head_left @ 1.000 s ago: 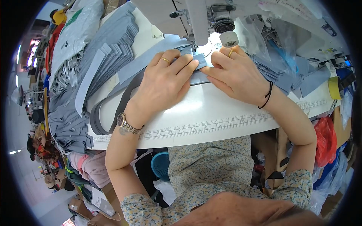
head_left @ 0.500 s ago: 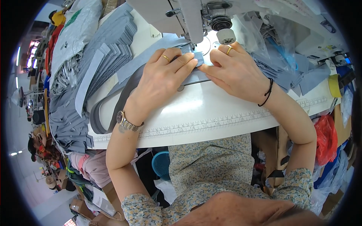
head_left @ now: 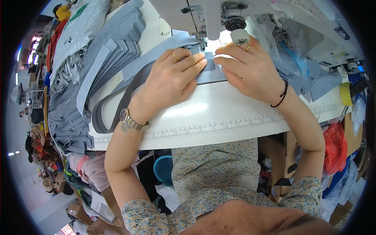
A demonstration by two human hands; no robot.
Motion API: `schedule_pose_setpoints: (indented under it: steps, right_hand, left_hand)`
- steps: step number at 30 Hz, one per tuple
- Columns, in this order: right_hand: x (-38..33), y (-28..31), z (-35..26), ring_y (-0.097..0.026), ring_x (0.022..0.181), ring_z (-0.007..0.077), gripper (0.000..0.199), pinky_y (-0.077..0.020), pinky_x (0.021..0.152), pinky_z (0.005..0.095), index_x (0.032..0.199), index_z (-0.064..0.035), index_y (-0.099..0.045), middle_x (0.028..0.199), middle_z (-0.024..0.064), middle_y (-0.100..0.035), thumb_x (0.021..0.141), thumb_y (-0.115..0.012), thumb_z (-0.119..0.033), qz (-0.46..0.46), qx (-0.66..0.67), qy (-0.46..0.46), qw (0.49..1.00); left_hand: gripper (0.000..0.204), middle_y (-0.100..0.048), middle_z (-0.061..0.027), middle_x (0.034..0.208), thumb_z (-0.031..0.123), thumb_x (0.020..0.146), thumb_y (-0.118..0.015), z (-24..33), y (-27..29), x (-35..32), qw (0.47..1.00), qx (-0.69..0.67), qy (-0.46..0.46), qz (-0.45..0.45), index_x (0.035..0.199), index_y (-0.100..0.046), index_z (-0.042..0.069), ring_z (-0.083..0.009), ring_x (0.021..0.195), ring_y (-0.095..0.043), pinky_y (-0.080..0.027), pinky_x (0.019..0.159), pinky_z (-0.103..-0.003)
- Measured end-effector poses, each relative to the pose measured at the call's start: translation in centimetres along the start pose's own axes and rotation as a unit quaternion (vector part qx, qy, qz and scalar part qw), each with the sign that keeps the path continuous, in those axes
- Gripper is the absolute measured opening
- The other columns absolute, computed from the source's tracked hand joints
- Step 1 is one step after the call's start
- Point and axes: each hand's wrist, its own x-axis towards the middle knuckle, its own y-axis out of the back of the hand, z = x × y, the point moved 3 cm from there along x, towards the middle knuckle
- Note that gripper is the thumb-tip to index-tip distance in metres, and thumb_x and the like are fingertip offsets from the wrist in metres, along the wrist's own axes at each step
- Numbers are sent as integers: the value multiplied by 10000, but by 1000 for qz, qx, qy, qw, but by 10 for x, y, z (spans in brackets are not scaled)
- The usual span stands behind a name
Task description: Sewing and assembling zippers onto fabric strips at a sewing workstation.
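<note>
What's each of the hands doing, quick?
Left hand: open, fingertips on the grey-blue cloth.
Right hand: open, loosely bent beside that cloth; can't tell if it touches.

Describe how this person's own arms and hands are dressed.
Both hands are ungloved. The left hand wears a gold-coloured ring, with a metal-banded watch at the wrist. The right hand has another gold-coloured ring, and a thin black cord bracelet circles that wrist. Short, pale floral sleeves leave the forearms bare.
</note>
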Motion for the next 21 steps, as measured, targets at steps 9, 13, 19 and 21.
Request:
schedule_pose_setpoints:
  steps: [9, 13, 19, 21]
  right_hand:
    - [1, -8, 6, -607, 1065, 230, 212, -448, 991, 418, 1009, -29, -706, 1102, 42, -685, 800, -676, -54, -68, 50, 21, 996]
    - [7, -1, 4, -608, 1084, 250, 209, -439, 996, 425, 1016, -13, -709, 1132, 60, -688, 817, -653, -40, -109, 96, 8, 989]
    - [9, -4, 0, -609, 1113, 265, 224, -405, 1056, 481, 1032, -7, -712, 1168, 72, -690, 821, -640, -31, -134, 84, -18, 987]
    - [10, 0, 2, -610, 1112, 264, 225, -398, 1067, 491, 1031, -7, -714, 1165, 72, -692, 819, -641, -33, -137, 86, -19, 987]
  left_hand:
    - [379, -700, -75, 1164, 27, 739, -652, -1, -7, -2, 1000, -4, 3, 29, 1113, -705, 35, -256, 1018, -633, -545, 884, -378]
    - [346, -699, -90, 1127, 39, 745, -659, -4, -10, -7, 998, 2, 10, 63, 1088, -695, 21, -257, 1042, -624, -535, 886, -375]
    - [343, -659, -105, 1169, 141, 819, -716, -3, 12, -30, 998, 23, -30, 42, 1143, -652, 46, -266, 1085, -600, -494, 940, -404]
    - [331, -667, -102, 1153, 130, 824, -716, -17, 44, -56, 996, 54, 11, 72, 1141, -657, 51, -269, 1065, -615, -501, 925, -394]
